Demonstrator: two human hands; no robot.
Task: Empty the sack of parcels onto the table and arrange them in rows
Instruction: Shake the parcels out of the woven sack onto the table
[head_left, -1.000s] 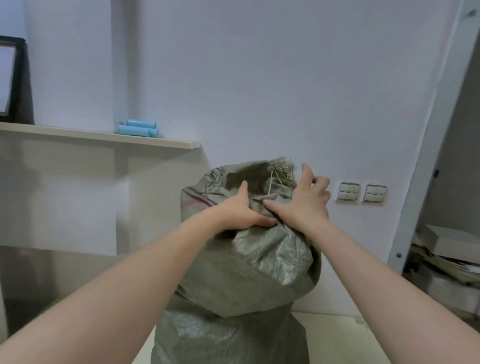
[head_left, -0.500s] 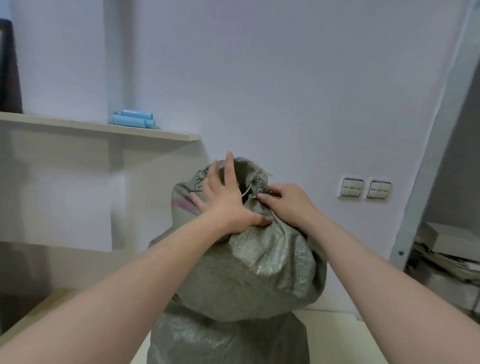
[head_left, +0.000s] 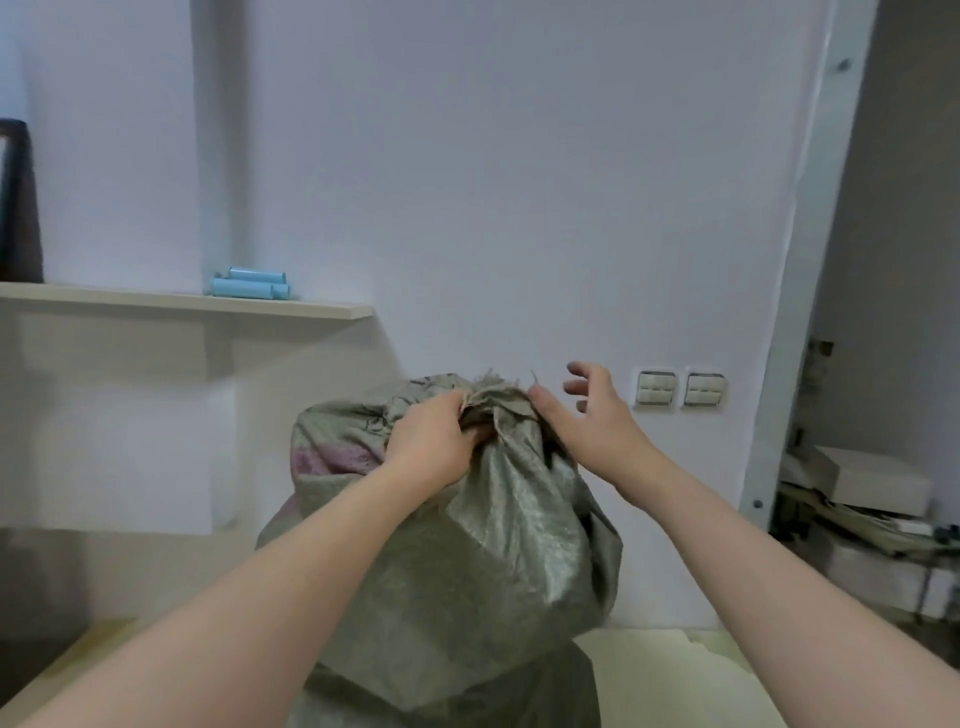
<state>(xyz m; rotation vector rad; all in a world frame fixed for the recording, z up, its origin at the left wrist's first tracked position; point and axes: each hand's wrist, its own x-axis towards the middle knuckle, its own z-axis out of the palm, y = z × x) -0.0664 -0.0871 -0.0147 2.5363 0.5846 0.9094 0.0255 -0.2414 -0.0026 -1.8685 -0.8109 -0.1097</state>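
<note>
Writing: dark printed marks on the sack (head_left: 467, 561) near its top left, too creased and blurred to read.
Sack, look: grey-green woven plastic with a dull sheen, full and lumpy, a faded pinkish band across its left side, frayed threads at the mouth.
Sack, place: standing on the pale bench (head_left: 665, 660), in the middle, close to the wall (head_left: 519, 208).
Sack, direction: long axis upright, gathered mouth pointing up, upper part bulging and folded over the lower part.
Left hand (head_left: 431, 447): fingers curled round the bunched neck of the sack, gripping it from the left.
Right hand (head_left: 597, 421): spread and relaxed, holding nothing, thumb tip at the right side of the neck, fingers apart and clear of the cloth.
Shelf (head_left: 182, 302): on the wall to the left, carrying blue rolls (head_left: 249, 283) lying on their sides.
Switches (head_left: 680, 388): two pale plates side by side on the wall, just right of the right hand.
Boxes (head_left: 872, 483): pale, stacked at the far right.
</note>
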